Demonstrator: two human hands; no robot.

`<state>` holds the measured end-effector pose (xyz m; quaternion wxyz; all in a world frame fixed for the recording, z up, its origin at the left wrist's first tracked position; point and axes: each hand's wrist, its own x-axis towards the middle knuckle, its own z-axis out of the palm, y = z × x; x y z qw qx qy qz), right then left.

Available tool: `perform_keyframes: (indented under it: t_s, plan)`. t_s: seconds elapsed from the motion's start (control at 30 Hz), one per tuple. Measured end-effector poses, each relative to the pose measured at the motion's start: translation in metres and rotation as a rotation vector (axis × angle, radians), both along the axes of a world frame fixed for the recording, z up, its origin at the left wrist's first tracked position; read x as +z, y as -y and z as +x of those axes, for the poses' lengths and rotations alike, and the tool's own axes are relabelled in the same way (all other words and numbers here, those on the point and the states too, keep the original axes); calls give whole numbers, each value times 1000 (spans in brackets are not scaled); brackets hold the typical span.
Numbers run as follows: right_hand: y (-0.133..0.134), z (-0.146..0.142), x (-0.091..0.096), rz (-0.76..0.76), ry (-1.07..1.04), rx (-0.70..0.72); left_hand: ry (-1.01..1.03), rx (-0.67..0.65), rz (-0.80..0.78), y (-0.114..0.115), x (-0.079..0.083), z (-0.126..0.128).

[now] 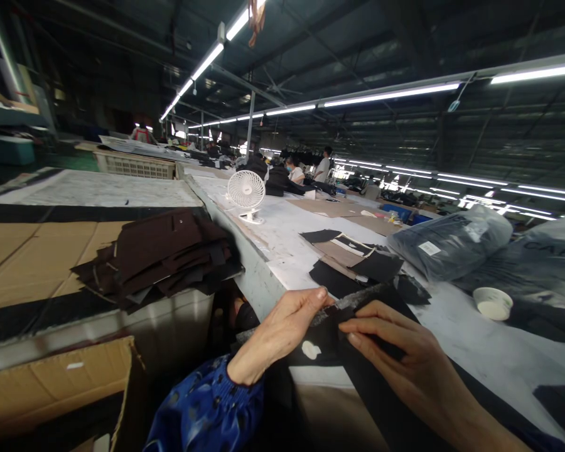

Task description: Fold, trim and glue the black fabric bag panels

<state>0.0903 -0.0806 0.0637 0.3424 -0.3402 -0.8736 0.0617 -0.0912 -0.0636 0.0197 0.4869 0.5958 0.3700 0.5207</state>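
Observation:
Between my hands, at the table's near edge, is a piece of black fabric (327, 336) with a greyish, fuzzy strip along its top. My left hand (282, 329) pinches this fabric on the left between thumb and fingers. On the right, my right hand (395, 345) has its thumb and fingertips closed on the same cloth. Below the fingers a small white patch (311, 350) shows against the black. Just beyond lie layered black and tan fabric pieces (353, 251), the top one with a pale-framed opening.
A white fan (246, 194) stands on the white-covered table (282, 242). Dark brown cut pieces (169, 251) are piled at left, above an open cardboard box (51, 389). Plastic-wrapped bundles (452, 242) and a white bowl (493, 304) are at right. Several people work farther back.

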Motion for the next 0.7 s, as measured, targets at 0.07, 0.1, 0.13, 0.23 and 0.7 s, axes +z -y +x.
perform_keyframes:
  t_s: [0.07,0.1,0.13,0.23,0.7]
  plan:
    - [1,-1,0,5,-5,2,-4,-8,17,0,0,0]
    - [1,-1,0,8,-6,1,-9,-14,27,0,0,0]
    - [1,-1,0,11,-5,2,-16,-20,36,0,0,-1]
    - [0,1,-1,11,3,10,-30,-54,57,0,1,-1]
    - [-4,13,11,47,136,-20,65,-39,-1,-2,-5,13]
